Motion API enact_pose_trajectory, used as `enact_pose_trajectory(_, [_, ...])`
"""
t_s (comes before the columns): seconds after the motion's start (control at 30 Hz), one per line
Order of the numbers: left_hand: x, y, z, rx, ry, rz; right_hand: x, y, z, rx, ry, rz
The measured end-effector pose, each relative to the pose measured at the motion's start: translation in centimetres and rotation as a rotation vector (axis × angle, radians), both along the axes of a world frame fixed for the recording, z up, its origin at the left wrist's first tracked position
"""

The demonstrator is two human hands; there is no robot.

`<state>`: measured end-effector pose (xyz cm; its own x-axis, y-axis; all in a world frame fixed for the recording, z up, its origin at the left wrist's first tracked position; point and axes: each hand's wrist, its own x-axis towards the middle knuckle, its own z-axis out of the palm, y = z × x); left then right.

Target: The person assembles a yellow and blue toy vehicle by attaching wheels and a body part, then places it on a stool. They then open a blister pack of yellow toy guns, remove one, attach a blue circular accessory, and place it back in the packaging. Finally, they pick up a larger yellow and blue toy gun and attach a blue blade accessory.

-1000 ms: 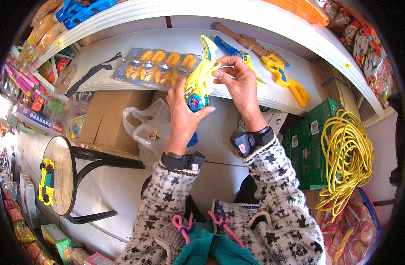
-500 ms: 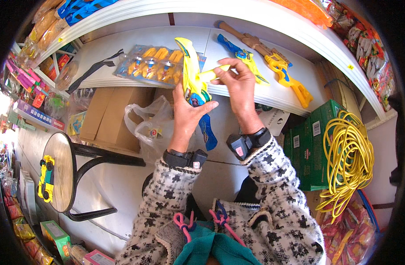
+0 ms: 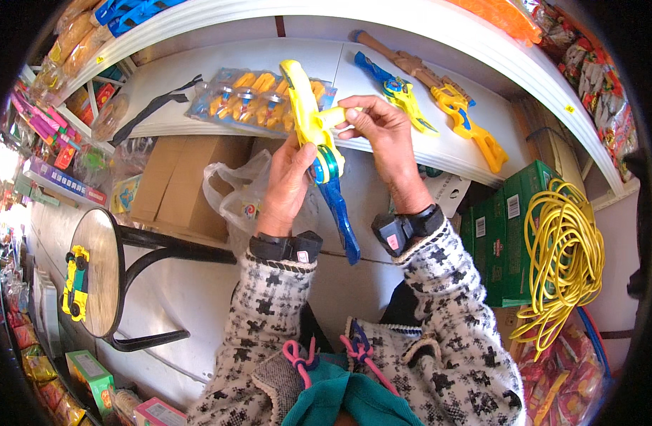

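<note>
My left hand (image 3: 285, 183) is wrapped round a yellow and blue plastic toy (image 3: 302, 92), thumb pressed on its yellow body just above a green and blue round part. The toy stands nearly upright in front of the shelf, with a long blue end pointing down. On its right side sticks out a short yellow peg-like piece (image 3: 332, 117). My right hand (image 3: 384, 135) pinches the outer end of that piece between thumb and fingers. A similar yellow and blue toy (image 3: 404, 96) lies on the shelf beyond my right hand.
On the white shelf (image 3: 155, 117) lie a pack of yellow toys (image 3: 244, 99), a black strap (image 3: 155, 105) and a yellow-brown toy gun (image 3: 461, 117). Yellow cable (image 3: 564, 255) hangs by a green box (image 3: 507, 213). A stool (image 3: 102, 284) holds a toy car (image 3: 76, 284).
My left hand has turned the toy, so its round part shows more side-on and the blue end swings right. My left thumb now presses the body; my right hand still grips the yellow piece.
</note>
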<state>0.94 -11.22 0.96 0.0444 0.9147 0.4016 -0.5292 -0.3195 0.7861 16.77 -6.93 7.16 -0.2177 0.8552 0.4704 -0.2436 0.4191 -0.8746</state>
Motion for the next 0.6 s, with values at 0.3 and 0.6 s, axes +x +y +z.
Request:
enact_pose_trajectory(0.3, [0.2, -0.4, 0.5, -0.094, 0.040, 0.013, 3.0, -2.2, 4.1, 0.614, -0.545, -0.253])
enact_pose_trajectory(0.6, [0.3, -0.7, 0.5, -0.092, 0.148, 0.033, 1.7, -2.5, 3.6, 0.624, -0.506, -0.151])
